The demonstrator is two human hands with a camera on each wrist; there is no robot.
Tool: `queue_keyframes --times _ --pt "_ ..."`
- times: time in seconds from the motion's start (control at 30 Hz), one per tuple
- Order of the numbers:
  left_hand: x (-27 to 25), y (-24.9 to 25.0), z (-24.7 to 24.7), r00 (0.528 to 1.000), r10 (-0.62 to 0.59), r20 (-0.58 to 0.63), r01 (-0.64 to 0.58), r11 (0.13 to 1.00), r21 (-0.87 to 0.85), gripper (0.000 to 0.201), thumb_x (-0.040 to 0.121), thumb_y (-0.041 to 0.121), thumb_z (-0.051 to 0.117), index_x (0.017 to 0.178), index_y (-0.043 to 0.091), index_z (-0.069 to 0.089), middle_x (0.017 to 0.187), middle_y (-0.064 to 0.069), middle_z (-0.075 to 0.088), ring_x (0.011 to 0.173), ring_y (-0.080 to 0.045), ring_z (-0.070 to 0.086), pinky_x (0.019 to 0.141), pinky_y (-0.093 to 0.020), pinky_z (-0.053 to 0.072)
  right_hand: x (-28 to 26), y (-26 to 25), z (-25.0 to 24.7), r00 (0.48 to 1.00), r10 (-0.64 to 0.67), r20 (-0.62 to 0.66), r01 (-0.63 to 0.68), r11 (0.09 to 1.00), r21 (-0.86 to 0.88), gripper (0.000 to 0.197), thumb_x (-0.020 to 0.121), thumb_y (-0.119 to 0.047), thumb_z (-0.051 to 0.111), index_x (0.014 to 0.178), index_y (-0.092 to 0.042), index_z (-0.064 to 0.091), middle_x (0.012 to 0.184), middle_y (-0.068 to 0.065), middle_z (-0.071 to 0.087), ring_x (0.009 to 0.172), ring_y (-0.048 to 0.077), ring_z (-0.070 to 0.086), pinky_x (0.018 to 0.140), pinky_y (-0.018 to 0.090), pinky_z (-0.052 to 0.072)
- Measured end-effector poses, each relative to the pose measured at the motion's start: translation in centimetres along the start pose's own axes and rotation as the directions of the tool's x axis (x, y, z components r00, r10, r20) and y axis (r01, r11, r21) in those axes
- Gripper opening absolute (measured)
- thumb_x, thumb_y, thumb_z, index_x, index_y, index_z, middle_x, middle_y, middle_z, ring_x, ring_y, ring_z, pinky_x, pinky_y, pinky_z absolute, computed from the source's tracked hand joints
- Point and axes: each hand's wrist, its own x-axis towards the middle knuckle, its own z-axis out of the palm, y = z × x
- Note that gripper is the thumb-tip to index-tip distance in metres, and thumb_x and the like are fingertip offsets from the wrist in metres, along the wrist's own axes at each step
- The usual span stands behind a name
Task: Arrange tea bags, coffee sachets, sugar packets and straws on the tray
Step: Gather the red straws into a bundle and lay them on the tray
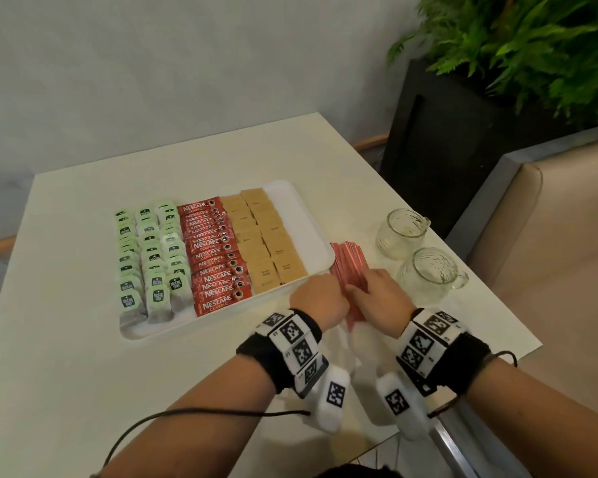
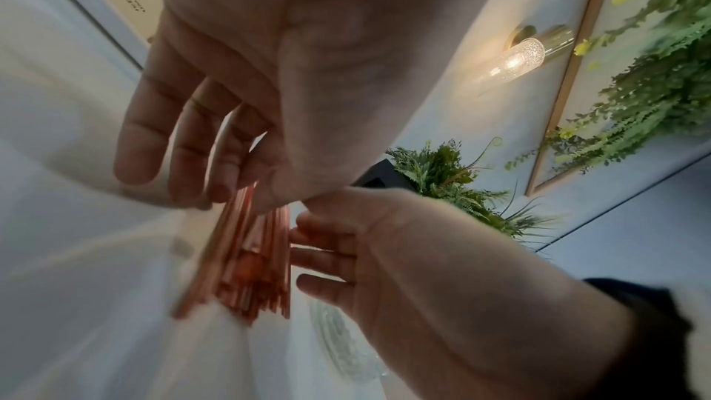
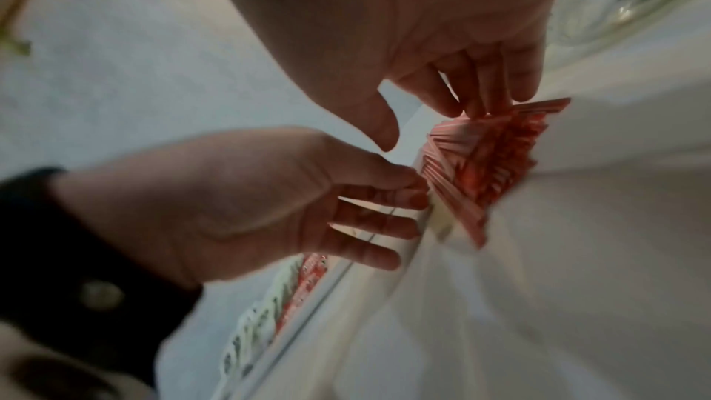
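Observation:
A bundle of red straws (image 1: 347,267) lies on the table just right of the white tray (image 1: 311,215), off its near right corner. My left hand (image 1: 320,298) and right hand (image 1: 377,291) flank it, each with fairly straight fingers. In the left wrist view the left fingers (image 2: 181,169) lie against the straws (image 2: 254,254). In the right wrist view the right fingertips (image 3: 481,102) touch the top of the bundle (image 3: 488,157), thumb apart. On the tray lie rows of green tea bags (image 1: 149,257), red coffee sachets (image 1: 214,257) and brown sugar packets (image 1: 266,239).
Two glass mugs (image 1: 401,232) (image 1: 428,270) stand on the table right of the straws, close to my right hand. Clear plastic wrap (image 1: 346,343) lies under my wrists. A black planter (image 1: 446,132) and a beige bench (image 1: 549,236) stand beyond the table's right edge.

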Motion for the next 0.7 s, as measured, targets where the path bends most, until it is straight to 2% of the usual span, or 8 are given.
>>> queue_keyframes --times 0.1,0.17,0.27,0.4,0.47,0.53,0.63,0.7 --pt "-0.1 0.1 -0.2 1.0 -0.018 -0.017 0.018 0.999 -0.049 0.022 0.093 0.013 0.045 0.075 0.012 0.058 0.069 0.0 0.056 0.066 -0.019 0.057 0.051 -0.025 0.039 1.4 1.3 0.0 0.999 -0.02 -0.051 0.027 0.99 0.137 0.059 0.073 -0.065 0.034 0.094 -0.017 0.059 0.102 0.012 0.062 0.09 0.029 0.061 0.086 0.046 0.052" --pt "0.2 -0.1 -0.2 0.999 -0.028 -0.021 0.026 0.998 -0.065 0.022 0.092 0.019 0.048 0.071 0.014 0.054 0.068 0.0 0.056 0.064 -0.018 0.056 0.049 -0.026 0.04 1.7 0.9 -0.2 0.999 -0.016 -0.033 0.022 0.985 0.174 0.062 0.075 -0.068 0.031 0.093 -0.016 0.061 0.097 0.01 0.064 0.088 0.028 0.062 0.086 0.046 0.052" --pt "0.9 -0.5 0.0 0.998 -0.065 -0.016 0.064 0.996 -0.057 0.038 0.081 0.049 0.062 0.095 0.013 0.057 0.094 -0.008 0.062 0.086 -0.026 0.063 0.066 -0.033 0.051 0.2 -0.9 -0.6 1.0 -0.01 0.024 0.003 0.967 0.253 0.051 0.1 -0.048 0.031 0.094 -0.007 0.062 0.092 0.008 0.066 0.085 0.025 0.063 0.085 0.04 0.05" --pt "0.9 0.4 0.8 0.991 -0.093 -0.096 0.107 0.984 0.143 0.074 0.076 0.06 0.071 0.124 0.008 0.047 0.119 -0.009 0.051 0.11 -0.027 0.054 0.083 -0.037 0.047 -1.2 -0.8 -1.2 0.991 -0.007 0.133 -0.041 0.935 0.351 0.055 0.105 -0.038 0.027 0.084 -0.005 0.066 0.086 0.011 0.069 0.083 0.025 0.064 0.087 0.036 0.049" --pt "1.0 0.8 1.3 0.987 -0.068 -0.148 0.105 0.962 0.253 0.074 0.079 0.056 0.071 0.127 0.007 0.044 0.124 -0.01 0.05 0.114 -0.028 0.052 0.086 -0.036 0.046 -1.2 -0.1 -1.9 0.985 -0.006 0.171 -0.058 0.929 0.365 0.06 0.104 -0.04 0.031 0.095 0.007 0.067 0.099 0.022 0.07 0.097 0.035 0.065 0.096 0.045 0.048" --pt "1.0 0.8 1.5 0.983 -0.042 -0.177 0.097 0.944 0.315 0.064 0.086 0.047 0.068 0.128 0.007 0.043 0.127 -0.012 0.049 0.116 -0.028 0.052 0.085 -0.035 0.045 -1.3 0.5 -2.9 0.982 -0.012 0.187 -0.049 0.947 0.316 0.052 0.104 -0.036 0.036 0.106 0.007 0.066 0.109 0.021 0.069 0.105 0.034 0.063 0.101 0.047 0.045" --pt "0.6 -0.1 0.8 0.988 0.04 -0.152 0.021 0.924 0.383 0.047 0.093 0.032 0.061 0.129 0.008 0.044 0.126 -0.012 0.051 0.113 -0.03 0.055 0.079 -0.036 0.044 -1.7 0.6 -3.8 0.989 -0.104 0.103 0.082 0.978 0.192 0.032 0.098 -0.024 0.053 0.126 -0.011 0.059 0.12 0.002 0.065 0.11 0.019 0.061 0.099 0.032 0.044" --pt "0.1 -1.2 0.3 0.986 0.143 -0.089 -0.09 0.894 0.439 0.04 0.094 0.03 0.059 0.126 0.01 0.047 0.12 -0.011 0.053 0.105 -0.03 0.059 0.073 -0.036 0.042 -1.7 0.4 -3.7 0.985 -0.168 0.05 0.164 0.984 0.073 0.052 0.088 -0.021 0.067 0.137 -0.018 0.049 0.129 0.0 0.058 0.116 0.015 0.055 0.1 0.026 0.04"
